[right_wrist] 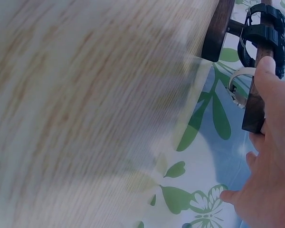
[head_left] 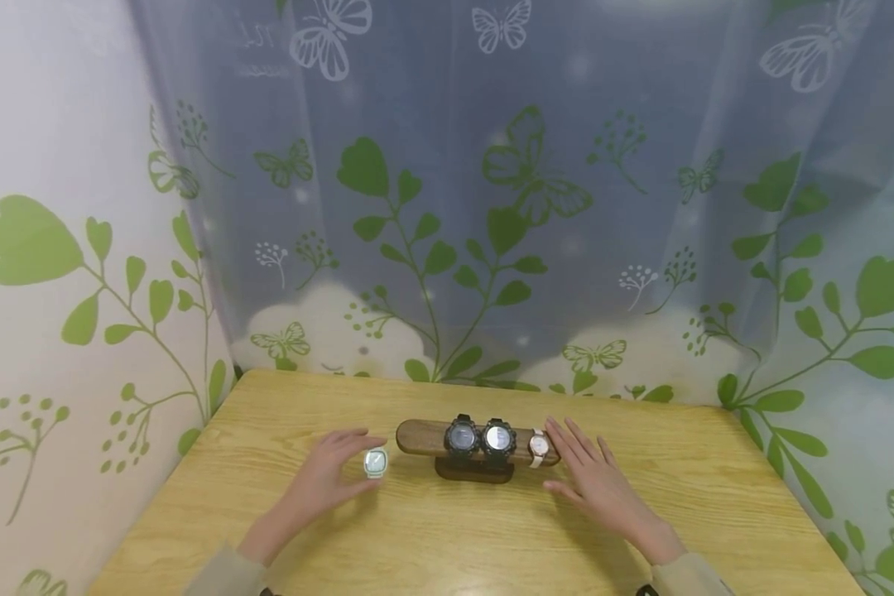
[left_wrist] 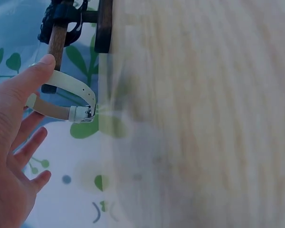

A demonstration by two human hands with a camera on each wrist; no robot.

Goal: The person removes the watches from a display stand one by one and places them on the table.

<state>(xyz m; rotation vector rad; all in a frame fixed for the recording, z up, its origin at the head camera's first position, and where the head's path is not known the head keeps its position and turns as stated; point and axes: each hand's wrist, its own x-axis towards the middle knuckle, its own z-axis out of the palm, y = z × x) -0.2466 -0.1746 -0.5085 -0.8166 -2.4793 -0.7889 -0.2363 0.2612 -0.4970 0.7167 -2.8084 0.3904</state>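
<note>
My left hand (head_left: pixel 333 472) pinches a pale green wristwatch (head_left: pixel 376 463) between thumb and index finger, just left of a wooden watch stand (head_left: pixel 420 436). In the left wrist view its buckled strap (left_wrist: pixel 80 88) forms a loop, and the other fingers spread apart. Two black watches (head_left: pixel 462 436) sit side by side around the stand's bar, with a white-strapped watch (head_left: pixel 539 447) near the bar's right end. Beside that end lies my right hand (head_left: pixel 599 480), fingers extended and thumb held apart. The index finger appears to touch the bar's end; exact contact cannot be told.
The stand's dark base (head_left: pixel 474 471) rests on a light wooden table (head_left: pixel 447 538). Behind and at both sides hang curtains (head_left: pixel 447 248) printed with green leaves and butterflies, close to the table's back edge.
</note>
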